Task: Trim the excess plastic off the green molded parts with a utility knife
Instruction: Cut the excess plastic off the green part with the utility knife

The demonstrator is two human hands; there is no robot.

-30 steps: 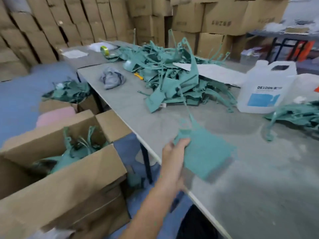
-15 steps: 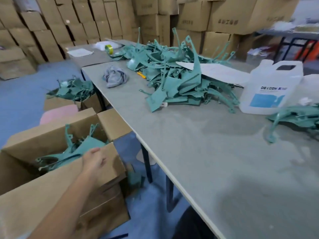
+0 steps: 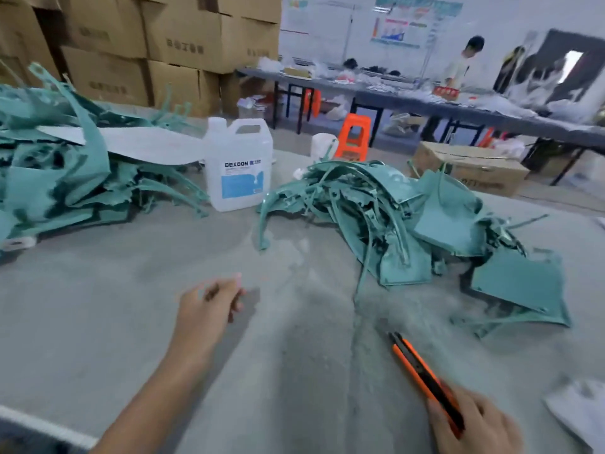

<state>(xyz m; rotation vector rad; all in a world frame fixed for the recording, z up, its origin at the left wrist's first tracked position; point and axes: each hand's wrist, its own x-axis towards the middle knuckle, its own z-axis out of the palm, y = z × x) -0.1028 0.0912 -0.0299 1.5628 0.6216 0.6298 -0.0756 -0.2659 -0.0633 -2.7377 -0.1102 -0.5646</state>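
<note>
A heap of green molded parts (image 3: 409, 221) lies on the grey table (image 3: 131, 306) ahead and to the right. A second, larger heap of green parts (image 3: 65, 178) sits at the far left. My right hand (image 3: 474, 424) grips an orange and black utility knife (image 3: 422, 375) low on the right, its tip pointing up-left toward the near heap. My left hand (image 3: 209, 306) hovers over the bare table middle with fingers loosely curled and nothing in it, well short of the near heap.
A white plastic jug (image 3: 239, 165) with a blue label stands between the two heaps. A white sheet (image 3: 582, 407) lies at the table's right edge. Stacked cardboard boxes (image 3: 147, 44) fill the back left. An orange stool (image 3: 353, 136), a floor box (image 3: 471, 168) and a person at a long table (image 3: 425, 106) are beyond.
My left hand dropped a green piece into the box on the left, then came back empty over the table. The view swung right, bringing the right heap and knife hand into sight.
</note>
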